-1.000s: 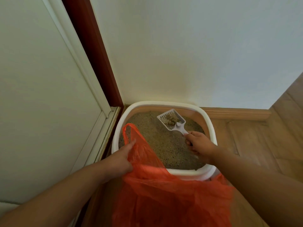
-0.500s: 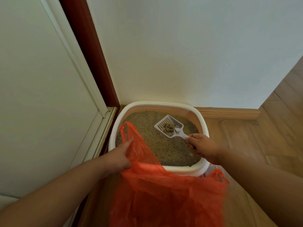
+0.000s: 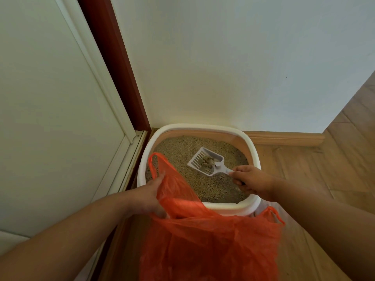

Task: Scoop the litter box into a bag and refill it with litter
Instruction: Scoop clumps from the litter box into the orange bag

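Note:
A white-rimmed litter box (image 3: 251, 151) full of tan litter (image 3: 178, 147) sits in the corner on the floor. My right hand (image 3: 253, 181) grips the handle of a white slotted scoop (image 3: 205, 161), which holds a clump of waste (image 3: 207, 161) above the litter. My left hand (image 3: 150, 195) holds the edge of an orange plastic bag (image 3: 207, 240), which hangs in front of the box's near rim. One bag handle (image 3: 156, 161) stands up over the box's left side.
A white wall (image 3: 223, 67) rises behind the box, with a wooden baseboard (image 3: 284, 138) to the right. A white door panel (image 3: 50, 118) and dark red frame (image 3: 113, 63) stand on the left. Wooden flooring (image 3: 334, 169) extends to the right.
The scoop with its clump has moved left and toward me across the box, closer to the bag. My left hand keeps the bag held up.

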